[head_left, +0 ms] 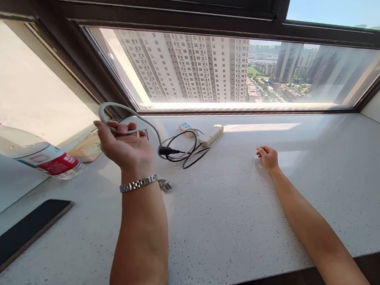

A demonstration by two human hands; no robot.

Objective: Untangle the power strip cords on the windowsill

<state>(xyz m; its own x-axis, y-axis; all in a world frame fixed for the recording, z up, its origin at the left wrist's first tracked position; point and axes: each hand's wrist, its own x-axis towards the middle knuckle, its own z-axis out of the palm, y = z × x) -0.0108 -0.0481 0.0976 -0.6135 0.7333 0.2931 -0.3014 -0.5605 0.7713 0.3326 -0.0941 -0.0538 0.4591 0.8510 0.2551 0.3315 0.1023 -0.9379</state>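
Observation:
My left hand (126, 142), palm up with a metal watch band on the wrist, has its fingers curled around a grey-white cable (136, 113). The cable arcs above the hand and runs down to the counter. There it meets a tangle with a thin black cord (188, 163) and a black plug (165, 150). Beside the tangle lie a long off-white block (210, 135), like a power strip, and a smaller socket block (185, 127). My right hand (268, 158) rests on the counter to the right, fingers curled in, nothing visible in them.
A clear bottle with a red label (56, 162) leans in at the left, beside a packet (88, 147). A dark phone-like slab (27, 232) lies at front left. Small metal pieces (165, 185) sit by my left wrist. Behind the speckled counter (222, 227) is a window frame (240, 113).

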